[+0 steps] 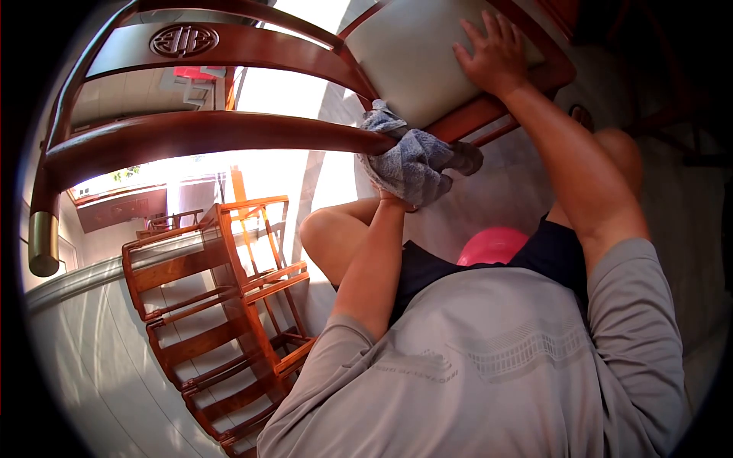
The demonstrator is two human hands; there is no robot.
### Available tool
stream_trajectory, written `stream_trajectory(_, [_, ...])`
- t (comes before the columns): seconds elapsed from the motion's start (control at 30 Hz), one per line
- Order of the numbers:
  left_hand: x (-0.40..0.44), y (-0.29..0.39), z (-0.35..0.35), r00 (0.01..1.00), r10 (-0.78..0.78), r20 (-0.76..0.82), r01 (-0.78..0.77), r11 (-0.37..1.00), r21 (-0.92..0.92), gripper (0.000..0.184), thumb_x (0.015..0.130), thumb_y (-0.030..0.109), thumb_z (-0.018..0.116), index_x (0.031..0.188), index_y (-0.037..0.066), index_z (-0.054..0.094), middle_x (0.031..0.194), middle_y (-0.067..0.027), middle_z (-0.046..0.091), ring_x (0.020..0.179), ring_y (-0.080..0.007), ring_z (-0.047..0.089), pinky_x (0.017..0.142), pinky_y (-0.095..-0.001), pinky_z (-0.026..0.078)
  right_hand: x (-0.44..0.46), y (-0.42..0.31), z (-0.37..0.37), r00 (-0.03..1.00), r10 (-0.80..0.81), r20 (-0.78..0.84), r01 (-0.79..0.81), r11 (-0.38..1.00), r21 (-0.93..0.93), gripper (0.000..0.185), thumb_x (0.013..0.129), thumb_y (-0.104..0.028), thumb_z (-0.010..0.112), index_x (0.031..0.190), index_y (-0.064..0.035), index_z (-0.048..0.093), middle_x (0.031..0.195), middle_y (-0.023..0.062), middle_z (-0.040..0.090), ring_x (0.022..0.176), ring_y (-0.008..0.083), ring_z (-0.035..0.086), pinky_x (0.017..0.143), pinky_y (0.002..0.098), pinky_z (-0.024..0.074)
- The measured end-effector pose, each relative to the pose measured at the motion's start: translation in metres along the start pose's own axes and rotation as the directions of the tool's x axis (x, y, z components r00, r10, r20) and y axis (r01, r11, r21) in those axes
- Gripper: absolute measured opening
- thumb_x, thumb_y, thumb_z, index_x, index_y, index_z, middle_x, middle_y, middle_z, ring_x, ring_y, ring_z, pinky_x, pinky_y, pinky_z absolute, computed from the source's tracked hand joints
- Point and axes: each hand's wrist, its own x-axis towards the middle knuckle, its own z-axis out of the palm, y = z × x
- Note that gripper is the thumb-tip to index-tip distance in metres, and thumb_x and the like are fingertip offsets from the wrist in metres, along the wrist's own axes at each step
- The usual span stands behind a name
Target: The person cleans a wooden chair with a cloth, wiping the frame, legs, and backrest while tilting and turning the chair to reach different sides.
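A dark reddish-brown wooden chair [229,136] lies tipped before me, its backrest with a carved round emblem reaching to the left. My left hand [395,200] is closed in a bunched grey-blue cloth [408,164], pressed round the chair frame where backrest and seat meet. The cloth hides most of those fingers. On the beige seat pad [416,57], my right hand [495,59] rests flat with its fingers spread, near the seat's wooden edge.
A pink round seat [494,246] shows between my legs. At the lower left, several orange-brown wooden chairs [229,305] stand in a row along a pale panelled wall [99,343]. Bright sunlight falls on the floor behind the chair. Dark furniture stands at the upper right.
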Motion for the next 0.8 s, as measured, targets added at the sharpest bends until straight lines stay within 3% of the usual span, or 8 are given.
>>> stream_trajectory(0.07, [-0.003,-0.015,0.014,0.989,0.145,-0.024,-0.131,0.946,0.297,0.046,0.070,0.039,0.082,0.106,0.013,0.072,0.110,-0.0105,0.069,0.108,-0.0309,0.064,0.100,-0.0426,0.047,0.001,-0.001,0.002,1.000,-0.002,-0.016,0.002,1.000,0.014,0.053,0.094,-0.051,0.063,0.140,-0.0234,0.064,0.149,0.0170,0.053,0.139,0.0389,0.047,0.117,0.0560,0.0324])
stream_trajectory(0.1, [-0.004,-0.041,0.034,0.988,0.100,-0.115,-0.056,0.940,0.335,0.055,0.068,0.043,0.082,0.113,0.015,0.069,0.115,-0.0095,0.068,0.113,-0.0309,0.062,0.103,-0.0429,0.045,0.004,-0.003,0.001,1.000,0.001,-0.016,-0.001,1.000,0.017,0.053,0.094,-0.051,0.063,0.139,-0.0229,0.064,0.149,0.0170,0.053,0.139,0.0389,0.047,0.116,0.0560,0.0327])
stream_trajectory(0.2, [-0.010,-0.105,0.083,0.964,0.020,-0.267,0.049,0.967,0.250,0.053,0.072,0.041,0.080,0.115,0.014,0.067,0.116,-0.0092,0.068,0.113,-0.0299,0.062,0.103,-0.0421,0.046,0.008,-0.004,-0.007,1.000,0.003,-0.013,-0.003,1.000,0.020,0.052,0.094,-0.049,0.064,0.139,-0.0215,0.064,0.148,0.0174,0.054,0.138,0.0391,0.047,0.116,0.0559,0.0336])
stream_trajectory(0.33, [-0.006,-0.109,0.082,0.938,-0.106,-0.329,0.060,0.987,-0.147,0.050,0.078,0.039,0.077,0.119,0.014,0.064,0.117,-0.0087,0.067,0.112,-0.0287,0.062,0.103,-0.0411,0.047,0.005,-0.003,-0.005,1.000,0.024,-0.004,-0.024,0.997,0.078,0.053,0.094,-0.047,0.065,0.139,-0.0199,0.064,0.147,0.0186,0.054,0.138,0.0398,0.047,0.115,0.0557,0.0342])
stream_trajectory(0.43, [-0.003,-0.092,0.068,0.900,-0.276,-0.338,-0.010,0.761,-0.649,0.048,0.082,0.036,0.074,0.121,0.013,0.062,0.118,-0.0084,0.066,0.112,-0.0277,0.062,0.103,-0.0403,0.047,0.002,0.000,-0.003,1.000,0.029,-0.002,-0.028,0.992,0.123,0.054,0.093,-0.048,0.063,0.137,-0.0169,0.065,0.147,0.0205,0.052,0.139,0.0423,0.044,0.117,0.0569,0.0319])
stream_trajectory(0.53, [0.001,-0.068,0.026,0.905,-0.319,-0.281,-0.054,0.569,-0.821,0.046,0.086,0.034,0.072,0.124,0.013,0.059,0.119,-0.0080,0.065,0.111,-0.0268,0.062,0.103,-0.0395,0.048,0.005,-0.003,-0.007,0.999,0.027,0.021,-0.029,0.994,0.102,0.055,0.093,-0.049,0.062,0.137,-0.0162,0.065,0.148,0.0216,0.052,0.141,0.0432,0.042,0.118,0.0574,0.0305])
stream_trajectory(0.7, [0.001,-0.006,-0.012,0.952,-0.255,-0.168,0.097,0.773,-0.627,0.042,0.093,0.031,0.068,0.128,0.012,0.055,0.120,-0.0074,0.064,0.110,-0.0252,0.062,0.102,-0.0382,0.049,0.002,-0.001,-0.011,0.997,0.018,0.079,-0.024,0.997,0.075,0.054,0.093,-0.048,0.063,0.138,-0.0176,0.064,0.147,0.0206,0.052,0.140,0.0422,0.044,0.117,0.0565,0.0314])
stream_trajectory(0.8, [-0.002,-0.021,0.010,0.978,-0.193,-0.081,0.181,0.975,-0.130,0.040,0.097,0.029,0.065,0.131,0.011,0.053,0.121,-0.0071,0.063,0.110,-0.0242,0.062,0.102,-0.0374,0.049,0.003,-0.004,-0.015,1.000,0.008,0.029,-0.009,0.999,0.045,0.052,0.093,-0.047,0.065,0.136,-0.0188,0.065,0.147,0.0183,0.054,0.138,0.0408,0.046,0.116,0.0548,0.0333])
